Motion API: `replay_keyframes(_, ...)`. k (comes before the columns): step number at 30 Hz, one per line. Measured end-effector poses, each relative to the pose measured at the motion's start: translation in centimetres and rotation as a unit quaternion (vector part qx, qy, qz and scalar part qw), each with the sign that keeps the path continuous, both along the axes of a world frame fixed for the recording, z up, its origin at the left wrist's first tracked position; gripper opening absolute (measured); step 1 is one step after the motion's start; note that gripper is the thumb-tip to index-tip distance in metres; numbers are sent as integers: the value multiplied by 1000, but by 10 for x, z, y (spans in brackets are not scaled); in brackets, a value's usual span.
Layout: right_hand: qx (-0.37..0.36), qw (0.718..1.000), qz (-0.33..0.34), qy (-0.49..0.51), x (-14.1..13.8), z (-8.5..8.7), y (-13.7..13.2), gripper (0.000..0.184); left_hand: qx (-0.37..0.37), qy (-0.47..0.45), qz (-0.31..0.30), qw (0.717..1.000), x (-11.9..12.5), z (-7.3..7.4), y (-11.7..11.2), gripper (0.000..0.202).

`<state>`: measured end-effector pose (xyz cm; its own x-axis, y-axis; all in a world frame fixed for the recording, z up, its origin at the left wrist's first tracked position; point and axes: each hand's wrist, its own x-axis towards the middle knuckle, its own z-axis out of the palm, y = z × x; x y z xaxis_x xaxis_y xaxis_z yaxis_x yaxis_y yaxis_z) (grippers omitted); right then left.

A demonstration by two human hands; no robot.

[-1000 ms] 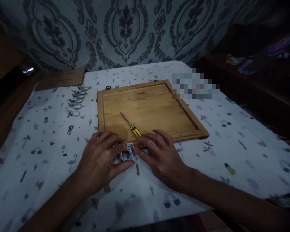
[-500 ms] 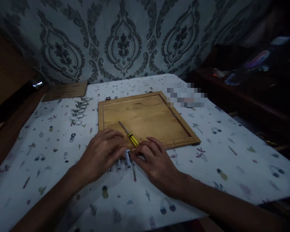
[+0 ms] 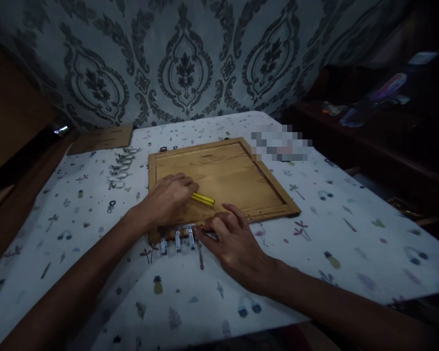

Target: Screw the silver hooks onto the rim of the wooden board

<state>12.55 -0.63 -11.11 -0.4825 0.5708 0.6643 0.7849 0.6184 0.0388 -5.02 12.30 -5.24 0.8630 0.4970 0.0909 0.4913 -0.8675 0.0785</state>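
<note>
A framed wooden panel (image 3: 227, 175) lies flat on a table with a patterned white cloth (image 3: 314, 234). My left hand (image 3: 168, 200) rests on the panel, its fingers closed round a yellow-handled screwdriver (image 3: 204, 198). My right hand (image 3: 234, 243) lies at the panel's near edge, fingers curled against it. Three small metal brackets (image 3: 177, 239) hang over that near edge, just left of my right fingertips.
A row of several metal hinges (image 3: 119, 168) lies left of the panel. A brown board (image 3: 100, 138) sits at the table's far left corner. Dark wooden furniture (image 3: 369, 146) stands to the right, and a patterned wall rises behind the table.
My left hand has left the brackets at the panel's edge, moved up onto the panel and closed on the screwdriver, turning it. My right hand stays by the brackets.
</note>
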Motion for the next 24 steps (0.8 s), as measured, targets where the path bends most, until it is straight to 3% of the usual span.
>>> replay_keyframes(2,-3,1000,1,2,0,1,0,21,-15,-68,77,995,-9,4,1,12)
replay_keyframes(4,-9,1000,1,1,0,1,1,22,-73,-201,131,968,-19,9,-1,15)
replay_keyframes(8,-13,1000,7,1,-1,2,1,24,-288,-428,139,846,-32,21,-18,31)
replay_keyframes(11,-18,1000,7,-6,-1,3,1,25,-400,-494,162,755,-32,25,-36,35)
replay_keyframes(13,-21,1000,6,-10,-1,3,1,24,-432,-518,180,716,-29,22,-45,31)
replay_keyframes(15,-25,1000,8,-11,0,2,1,24,-441,-530,188,700,-25,18,-52,27)
replay_keyframes(20,-37,999,11,0,0,-2,2,26,-420,-549,202,694,-21,12,-59,26)
replay_keyframes(24,-37,999,13,5,1,0,3,28,-378,-550,196,719,-22,15,-62,23)
